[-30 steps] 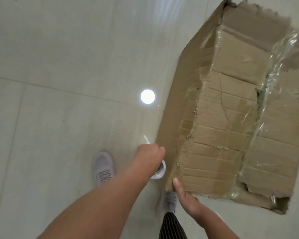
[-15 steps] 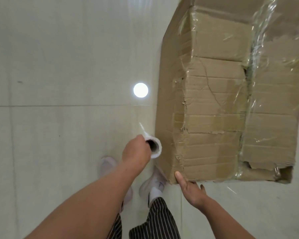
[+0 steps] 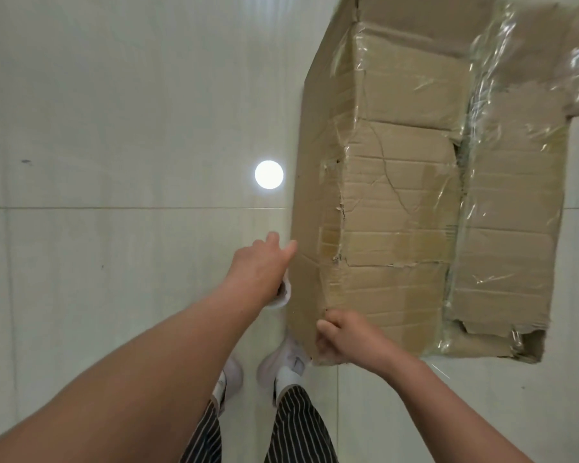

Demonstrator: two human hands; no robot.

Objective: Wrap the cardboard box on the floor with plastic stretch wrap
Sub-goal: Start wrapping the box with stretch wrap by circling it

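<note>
A large worn cardboard box (image 3: pixel 398 202) stands on the pale floor, filling the right of the head view, with clear stretch wrap (image 3: pixel 515 95) over its top and right part. My left hand (image 3: pixel 259 267) holds the white roll of stretch wrap (image 3: pixel 283 294) against the box's left side; only the roll's end shows under the hand, and the fingers point toward the box. At the box's near left corner, my right hand (image 3: pixel 343 334) grips the cardboard with curled fingers.
Glossy pale floor tiles (image 3: pixel 114 128) spread to the left, with a round ceiling-light reflection (image 3: pixel 268 174). My feet in white shoes (image 3: pixel 283 360) and striped trousers (image 3: pixel 298 426) stand right beside the box's near left corner.
My left hand has brought the roll up close against the box's left side. My right hand has gone from resting at the box's bottom edge to gripping its near corner.
</note>
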